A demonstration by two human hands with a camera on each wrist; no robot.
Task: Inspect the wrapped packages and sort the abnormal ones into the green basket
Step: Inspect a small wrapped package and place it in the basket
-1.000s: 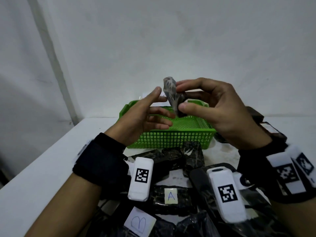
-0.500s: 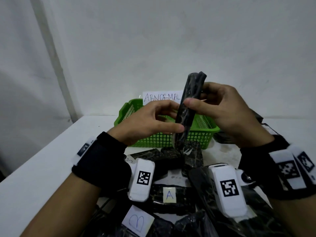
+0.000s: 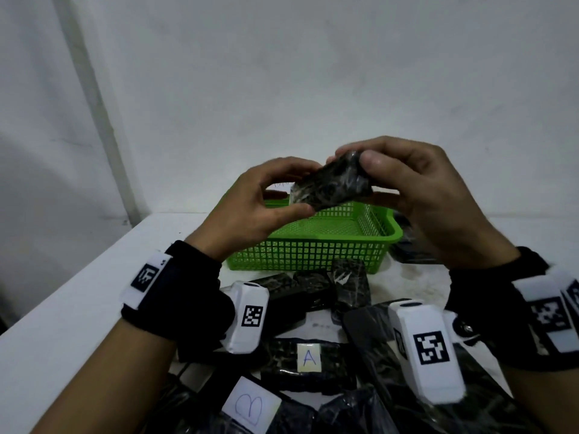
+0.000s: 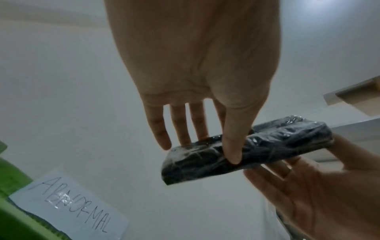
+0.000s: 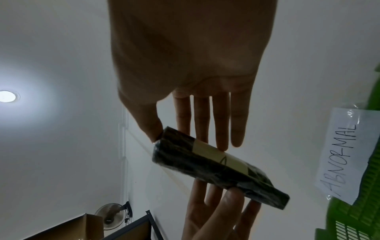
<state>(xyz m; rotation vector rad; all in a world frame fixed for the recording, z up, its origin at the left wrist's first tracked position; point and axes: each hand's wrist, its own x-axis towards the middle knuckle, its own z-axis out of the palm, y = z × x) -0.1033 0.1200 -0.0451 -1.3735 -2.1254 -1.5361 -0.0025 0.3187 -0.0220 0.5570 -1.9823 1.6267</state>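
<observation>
White tabletop (image 3: pixel 62 314) at the far left, bare along its edge. Then the left hand (image 3: pixel 250 208), black wrist strap (image 3: pixel 175 296) behind it, thumb and fingertips pinching the left end of a small dark package wrapped in glossy clear film (image 3: pixel 329 186). From the left wrist view, thumb (image 4: pixel 232 142) pressed on the near face, fingers behind. Held tilted in the air above the green plastic mesh basket (image 3: pixel 313 249), between both hands, touching neither basket nor table. On the far face, seen from the right wrist, a pale paper label (image 5: pixel 220 155). At the basket's back rim, a white paper sign reading ABNORMAL (image 4: pixel 69 206). Below, in front of the basket, more dark film-wrapped packages (image 3: pixel 347 286) piled on the table, one tagged A (image 3: pixel 308 358), another tagged B (image 3: pixel 250 405). Further right, the right hand (image 3: pixel 419 195), clamped on the package's right end with thumb on top and curled fingers beneath.
</observation>
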